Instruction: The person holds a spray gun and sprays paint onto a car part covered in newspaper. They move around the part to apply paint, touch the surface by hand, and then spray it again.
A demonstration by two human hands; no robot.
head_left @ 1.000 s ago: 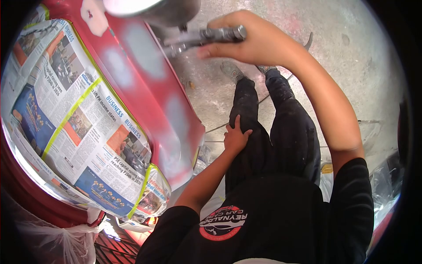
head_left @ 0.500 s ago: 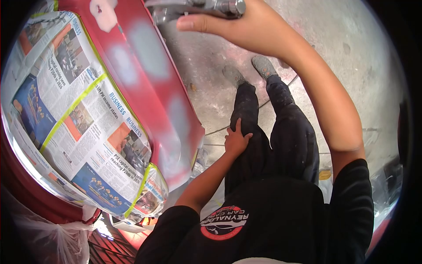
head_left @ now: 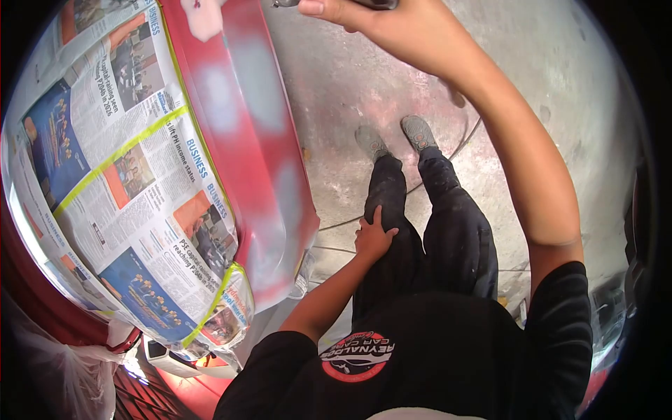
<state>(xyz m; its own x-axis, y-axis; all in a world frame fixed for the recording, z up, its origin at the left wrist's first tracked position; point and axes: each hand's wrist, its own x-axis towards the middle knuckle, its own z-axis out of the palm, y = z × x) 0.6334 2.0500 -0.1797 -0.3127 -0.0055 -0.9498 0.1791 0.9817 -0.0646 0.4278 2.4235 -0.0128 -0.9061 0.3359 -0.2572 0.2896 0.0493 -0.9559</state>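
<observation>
R hand [head_left: 392, 28] at top edge grips spray gun [head_left: 336, 3], mostly cut off; L hand [head_left: 372, 238] flat on thigh [head_left: 392, 245]; red panel [head_left: 259, 140] w/ newspaper masking [head_left: 133, 182] beside.

Red panel [head_left: 269, 150] and taped newspaper [head_left: 133, 182] block the left, open concrete floor [head_left: 560, 105] on the right

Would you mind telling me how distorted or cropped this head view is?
Head view: strong fisheye, black corners, the newspaper and red panel bowed; the right hand and its tool are cut off at the top edge; focus is fairly sharp throughout.
</observation>
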